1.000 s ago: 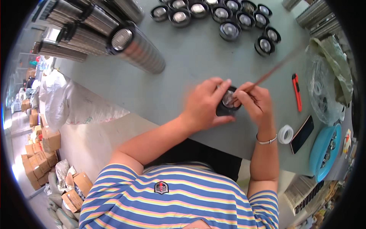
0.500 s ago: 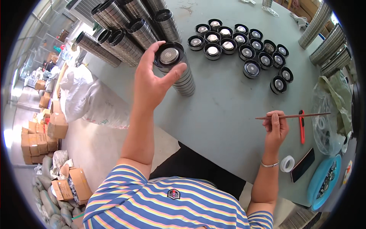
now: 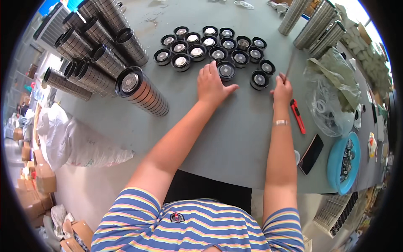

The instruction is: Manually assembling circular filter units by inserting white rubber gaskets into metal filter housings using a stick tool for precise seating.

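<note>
I am looking at a round part point(image 3: 226, 70) with a wide black rim and a grey metal disc set in its middle. It sits with the disc facing up, on the near side of a loose cluster of similar black-rimmed parts point(image 3: 180, 62). The left hand point(image 3: 212, 86) is right beside it, thumb spread; I cannot tell whether a fingertip meets the rim. I see the others face up too, some discs gleaming almost white, some duller grey. In the right hand point(image 3: 282, 90) I make out a thin stick point(image 3: 290, 63), blurred, pointing away and slightly rightward.
</note>
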`<state>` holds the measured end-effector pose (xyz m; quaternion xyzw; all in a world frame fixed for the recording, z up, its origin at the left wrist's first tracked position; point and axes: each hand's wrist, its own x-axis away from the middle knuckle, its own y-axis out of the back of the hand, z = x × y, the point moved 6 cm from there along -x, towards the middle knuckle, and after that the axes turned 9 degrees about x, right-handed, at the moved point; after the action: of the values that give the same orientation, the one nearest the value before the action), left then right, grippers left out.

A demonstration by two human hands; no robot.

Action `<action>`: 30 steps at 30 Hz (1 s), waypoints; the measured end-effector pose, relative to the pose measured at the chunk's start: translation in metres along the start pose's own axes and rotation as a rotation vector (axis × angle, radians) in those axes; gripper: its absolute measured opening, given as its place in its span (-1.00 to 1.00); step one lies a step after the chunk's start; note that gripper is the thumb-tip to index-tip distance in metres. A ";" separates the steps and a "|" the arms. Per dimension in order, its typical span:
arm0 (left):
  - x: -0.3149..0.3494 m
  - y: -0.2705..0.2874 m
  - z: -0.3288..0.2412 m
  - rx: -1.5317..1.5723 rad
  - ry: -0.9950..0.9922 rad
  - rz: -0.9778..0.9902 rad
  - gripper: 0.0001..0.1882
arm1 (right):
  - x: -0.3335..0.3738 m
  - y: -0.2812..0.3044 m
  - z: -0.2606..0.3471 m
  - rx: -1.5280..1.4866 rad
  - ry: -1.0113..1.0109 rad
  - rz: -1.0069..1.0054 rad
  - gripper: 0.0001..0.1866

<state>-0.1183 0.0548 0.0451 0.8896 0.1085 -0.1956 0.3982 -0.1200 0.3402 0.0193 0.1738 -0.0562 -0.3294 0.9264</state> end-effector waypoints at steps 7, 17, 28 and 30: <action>0.009 -0.021 0.008 0.260 -0.040 0.166 -0.14 | -0.034 -0.022 0.001 0.218 0.233 0.285 -0.55; 0.121 0.067 -0.033 0.400 -0.198 0.501 -0.03 | 0.158 0.037 0.010 0.187 0.115 0.451 -0.61; 0.176 0.162 -0.229 2.730 0.900 1.636 -0.46 | 0.189 0.113 0.041 0.892 0.550 0.255 -0.72; 0.128 0.172 -0.249 2.300 1.028 2.111 -0.31 | 0.176 0.139 0.047 0.834 0.371 0.265 -0.84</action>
<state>0.1221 0.1327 0.2552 -0.3438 0.5901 -0.4710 0.5583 0.0880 0.3164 0.1111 0.5782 -0.0392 -0.1210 0.8059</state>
